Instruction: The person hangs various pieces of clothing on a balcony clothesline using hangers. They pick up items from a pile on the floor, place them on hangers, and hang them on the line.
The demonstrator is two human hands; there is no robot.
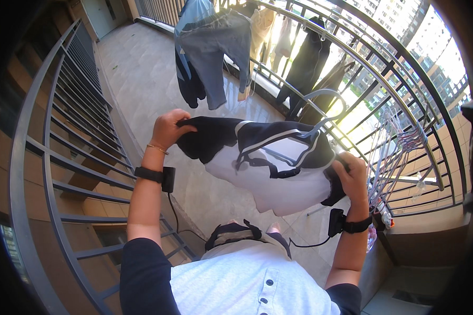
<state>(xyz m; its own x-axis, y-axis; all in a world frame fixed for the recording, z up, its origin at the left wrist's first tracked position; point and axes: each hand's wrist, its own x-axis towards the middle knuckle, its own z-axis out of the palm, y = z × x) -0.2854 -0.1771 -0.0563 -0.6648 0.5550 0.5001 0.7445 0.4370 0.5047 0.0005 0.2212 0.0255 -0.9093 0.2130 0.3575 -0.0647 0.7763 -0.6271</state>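
Note:
A black and white shirt (268, 185) with a collar is stretched out in the air before me. My left hand (171, 130) pinches its black sleeve at the left end. At the right end, my right hand (350, 173) grips the other black sleeve. A light blue-grey hanger (333, 114) sits inside the shirt, its hook rising above the collar toward the drying rail. Both wrists bear a strap with a small black device and a cable.
Clothes, among them grey trousers (216, 47) and black trousers (309, 59), hang from a metal rail (362, 63) along the balcony railing. Several wire hangers (412, 138) bunch at its right end. Another metal railing (49, 165) runs along the left. Tiled floor (138, 75) lies between.

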